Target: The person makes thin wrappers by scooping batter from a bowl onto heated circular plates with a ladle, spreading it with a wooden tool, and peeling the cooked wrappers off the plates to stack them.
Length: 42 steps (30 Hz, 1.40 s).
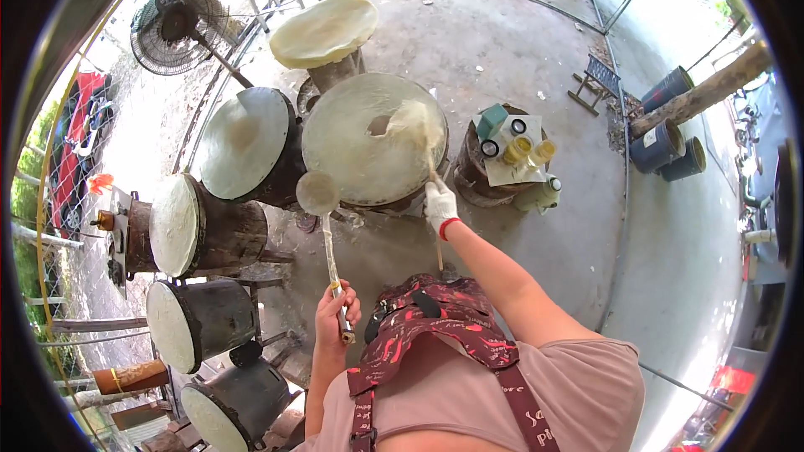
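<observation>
My bare left hand (337,308) is wrapped round the handle of a long ladle (317,193). Its round, pale-coated head sits by the near left rim of a large round griddle (343,151). Over that griddle's right side reaches my right hand (439,203), in a white glove with a red cuff, closed on a thin wooden stick (440,253). The stick's far end meets a wrinkled pale sheet (419,125) on the griddle. What is fixed to that end, if anything, I cannot make out. A small dark bare patch shows left of the sheet.
Several pale-topped dark pots (244,142) line the left side. Beyond the griddle stands a pale, dough-like disc (325,32) on a base. To the right, a drum (477,169) bears jars and a bottle (543,193). A fan (176,23) stands far left, blue buckets (656,146) far right.
</observation>
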Each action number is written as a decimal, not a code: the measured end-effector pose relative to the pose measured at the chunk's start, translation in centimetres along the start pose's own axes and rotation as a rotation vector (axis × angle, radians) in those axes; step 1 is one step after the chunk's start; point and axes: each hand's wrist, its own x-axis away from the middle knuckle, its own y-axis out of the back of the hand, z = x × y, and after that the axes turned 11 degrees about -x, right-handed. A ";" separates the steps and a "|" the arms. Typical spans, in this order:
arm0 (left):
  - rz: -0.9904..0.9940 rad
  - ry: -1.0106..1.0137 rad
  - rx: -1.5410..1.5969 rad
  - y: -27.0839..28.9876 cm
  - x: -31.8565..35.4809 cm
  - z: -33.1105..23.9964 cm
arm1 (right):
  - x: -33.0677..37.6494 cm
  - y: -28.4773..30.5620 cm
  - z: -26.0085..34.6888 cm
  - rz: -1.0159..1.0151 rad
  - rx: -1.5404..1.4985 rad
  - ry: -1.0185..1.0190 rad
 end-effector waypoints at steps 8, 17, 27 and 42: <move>0.015 0.133 0.036 -0.2 -1.1 -0.2 | -3.1 2.1 -1.2 -0.022 0.221 0.319; 0.011 0.285 0.151 -1.6 -1.5 0.9 | -7.8 -0.1 5.4 0.175 0.555 0.335; -0.163 0.312 -0.092 -3.4 -4.7 -0.2 | -11.5 -0.6 7.2 0.249 0.348 0.195; -0.328 0.173 -0.375 -8.2 -15.7 0.0 | 4.3 1.0 1.5 0.318 0.068 -0.394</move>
